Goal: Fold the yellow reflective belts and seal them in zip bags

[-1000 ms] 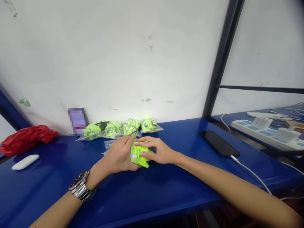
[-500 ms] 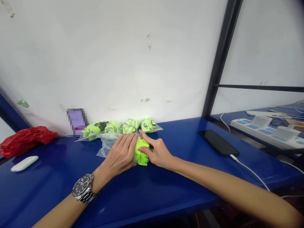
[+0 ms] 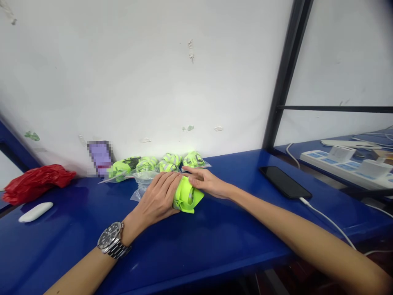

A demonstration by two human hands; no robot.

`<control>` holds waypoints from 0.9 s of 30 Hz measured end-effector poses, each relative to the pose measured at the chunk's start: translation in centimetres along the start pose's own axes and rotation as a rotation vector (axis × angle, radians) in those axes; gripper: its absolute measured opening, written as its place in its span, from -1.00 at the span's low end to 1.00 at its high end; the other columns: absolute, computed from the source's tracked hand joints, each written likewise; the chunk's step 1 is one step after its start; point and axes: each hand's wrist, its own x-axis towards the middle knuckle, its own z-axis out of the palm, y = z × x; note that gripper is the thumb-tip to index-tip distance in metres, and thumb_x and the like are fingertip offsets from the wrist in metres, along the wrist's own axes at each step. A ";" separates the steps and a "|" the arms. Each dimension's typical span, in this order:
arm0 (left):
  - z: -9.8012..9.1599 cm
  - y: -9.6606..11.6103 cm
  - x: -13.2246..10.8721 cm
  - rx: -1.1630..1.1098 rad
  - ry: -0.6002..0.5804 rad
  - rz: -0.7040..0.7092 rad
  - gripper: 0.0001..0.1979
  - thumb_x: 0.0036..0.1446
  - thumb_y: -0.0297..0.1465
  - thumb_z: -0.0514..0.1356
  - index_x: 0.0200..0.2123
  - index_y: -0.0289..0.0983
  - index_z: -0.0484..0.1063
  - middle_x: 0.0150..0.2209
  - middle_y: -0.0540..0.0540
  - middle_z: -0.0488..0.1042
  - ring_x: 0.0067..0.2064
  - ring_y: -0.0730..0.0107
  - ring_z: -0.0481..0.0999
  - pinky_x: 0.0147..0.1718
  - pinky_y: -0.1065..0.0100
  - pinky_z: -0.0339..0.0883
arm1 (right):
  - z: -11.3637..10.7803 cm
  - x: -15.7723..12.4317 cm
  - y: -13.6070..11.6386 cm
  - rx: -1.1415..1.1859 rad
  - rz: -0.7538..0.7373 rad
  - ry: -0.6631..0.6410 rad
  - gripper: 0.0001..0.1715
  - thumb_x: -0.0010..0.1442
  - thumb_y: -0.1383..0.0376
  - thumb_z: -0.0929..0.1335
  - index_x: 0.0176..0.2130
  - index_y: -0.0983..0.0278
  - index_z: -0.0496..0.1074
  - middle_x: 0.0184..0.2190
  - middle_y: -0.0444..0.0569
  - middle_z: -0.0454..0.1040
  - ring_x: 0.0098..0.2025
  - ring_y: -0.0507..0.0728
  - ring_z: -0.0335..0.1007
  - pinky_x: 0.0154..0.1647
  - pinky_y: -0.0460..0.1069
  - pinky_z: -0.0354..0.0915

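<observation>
Head camera looked down at a shiny blue table (image 3: 196, 246) by a white wall. Near the middle of the table lay a bright green bundle (image 3: 188, 199) of folded cloth. It sat on the table, just in front of a row of little bags.

The left hand (image 3: 158, 197) was curled over the left side of the green bundle and held it. Its fingers were bent a little and lay across the top. A silver watch (image 3: 112, 245) was on that wrist. The right hand (image 3: 206, 182) was mostly open. Its fingers were stretched out flat and touched the top back edge of the bundle. It did not grip anything.

An empty clear bag (image 3: 141, 183) lay just behind the left hand, partly under it. Behind that, against the wall, four bagged green bundles (image 3: 159, 164) stood side by side. A blurred purple thing (image 3: 100, 155) leaned on the wall next to them.

Far to the left were a red plastic bag (image 3: 37, 182) and a small white thing (image 3: 35, 212), well apart from the hands. To the right lay a black phone (image 3: 285, 182) with a white cable (image 3: 325, 217) plugged in. A black post (image 3: 282, 78) stood behind it, and a white power strip (image 3: 346, 166) lay on the next table.
</observation>
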 end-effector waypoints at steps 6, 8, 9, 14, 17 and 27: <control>-0.3 0.7 0.0 0.020 0.077 0.122 -0.29 0.22 -0.08 0.10 0.22 -0.54 0.16 -0.01 -0.48 0.47 0.08 -0.15 0.43 0.06 -0.13 0.30 | 0.8 -0.3 0.3 0.202 0.079 -0.113 -0.07 -0.08 -0.05 0.52 0.13 0.38 0.34 -0.15 0.04 0.48 -0.11 0.13 0.41 -0.02 0.02 0.30; -0.3 0.9 0.1 0.025 0.080 0.117 -0.34 0.25 -0.14 0.08 0.24 -0.50 0.14 -0.02 -0.44 0.48 0.07 -0.11 0.44 0.06 -0.11 0.32 | 1.8 -0.3 0.3 0.228 0.059 -0.016 -0.14 -0.17 -0.05 0.55 -0.01 0.40 0.40 -0.23 -0.01 0.46 -0.20 0.10 0.39 -0.11 -0.01 0.31; -0.4 1.0 0.2 0.029 0.082 0.113 -0.36 0.26 -0.16 0.08 0.25 -0.49 0.13 -0.02 -0.43 0.48 0.07 -0.09 0.45 0.06 -0.11 0.32 | 2.3 -0.3 0.3 0.224 0.041 0.033 -0.17 -0.20 -0.04 0.56 -0.07 0.39 0.41 -0.26 -0.03 0.44 -0.23 0.08 0.37 -0.16 -0.03 0.30; -0.5 1.5 0.8 0.027 0.095 0.133 -0.28 0.27 -0.10 0.04 0.27 -0.54 0.06 -0.01 -0.48 0.47 0.07 -0.11 0.43 0.02 -0.10 0.35 | 3.9 0.1 0.4 0.057 -0.032 0.246 -0.36 -0.22 0.01 0.58 -0.29 0.33 0.35 -0.40 -0.13 0.36 -0.37 0.02 0.25 -0.34 -0.08 0.26; -0.6 1.5 1.1 0.013 0.075 0.112 -0.18 0.21 -0.04 0.09 0.27 -0.58 0.02 0.02 -0.52 0.44 0.10 -0.17 0.39 0.02 -0.12 0.35 | 4.0 0.4 0.5 -0.062 -0.054 0.356 -0.46 -0.13 0.02 0.54 -0.36 0.31 0.33 -0.40 -0.12 0.36 -0.35 0.05 0.24 -0.31 -0.05 0.27; -0.5 0.2 0.6 -0.050 0.059 0.025 -0.20 0.12 -0.03 0.18 0.23 -0.48 0.08 0.03 -0.46 0.43 0.09 -0.10 0.43 0.10 -0.09 0.28 | 2.7 0.0 0.0 0.165 0.048 0.089 -0.30 -0.23 0.10 0.59 -0.18 0.33 0.34 -0.32 -0.11 0.34 -0.30 0.04 0.26 -0.28 -0.08 0.25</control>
